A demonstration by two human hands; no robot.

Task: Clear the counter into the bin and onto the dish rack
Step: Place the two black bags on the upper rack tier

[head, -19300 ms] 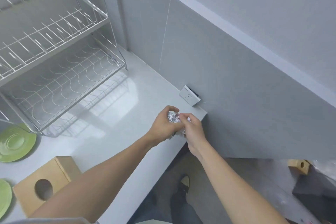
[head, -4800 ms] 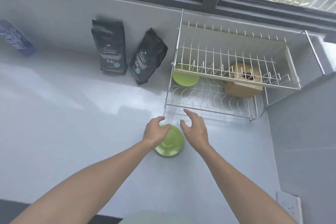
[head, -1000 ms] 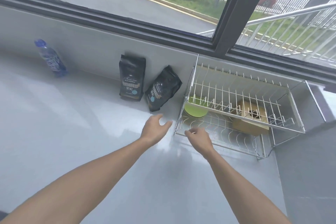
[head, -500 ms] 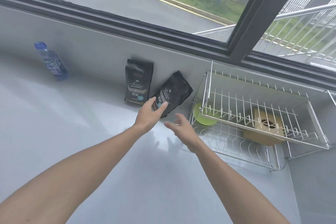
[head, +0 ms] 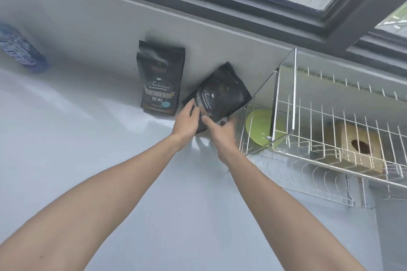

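Two black coffee bags lean against the wall at the back of the white counter (head: 110,160). The upright coffee bag (head: 160,77) stands on the left. The tilted coffee bag (head: 222,94) leans beside the wire dish rack (head: 284,94). My left hand (head: 187,121) grips its lower left edge, and my right hand (head: 220,136) closes on its bottom right corner. In the rack's lower tier stand green plates (head: 257,125) and a wooden box (head: 356,145) with a round hole.
A blue-labelled plastic bottle (head: 19,48) lies at the far left against the wall. A dark-framed window (head: 286,4) runs above the counter. A grey side wall (head: 392,226) bounds the counter on the right, past the rack.
Both hands have moved forward from the rack's front edge to the tilted coffee bag and taken hold of its lower part. The view has come closer and tilted down.
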